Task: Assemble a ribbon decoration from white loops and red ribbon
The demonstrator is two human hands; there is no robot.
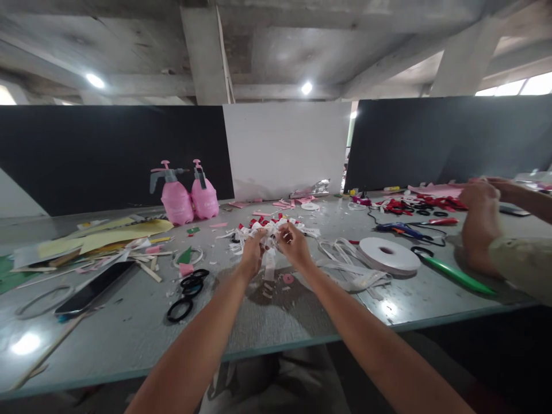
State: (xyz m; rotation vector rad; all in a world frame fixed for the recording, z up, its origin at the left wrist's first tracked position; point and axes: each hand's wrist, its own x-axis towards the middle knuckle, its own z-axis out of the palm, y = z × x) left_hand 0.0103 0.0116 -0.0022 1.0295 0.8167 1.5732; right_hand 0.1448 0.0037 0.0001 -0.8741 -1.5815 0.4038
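Observation:
In the middle of the table, my left hand [253, 248] is closed on a white ribbon [269, 241], its fingers bunched round the gathered folds. My right hand [295, 244] pinches the same ribbon from the other side, thumb and fingertips together. One ribbon end [269, 265] hangs down between the hands. Just behind them lies a heap of small red and white ribbon pieces [246, 225], partly covered by my fingers. A pink disc [288, 279] rests on the table below my right hand.
Black-handled scissors [180, 309] and a phone [92, 290] lie left. Two pink spray bottles [176, 202] stand behind. To the right are loose white ribbon [345, 270], a ribbon roll [373, 253], a blue glue gun [399, 230], a green-sheathed tool [461, 276] and another person's arm [478, 230].

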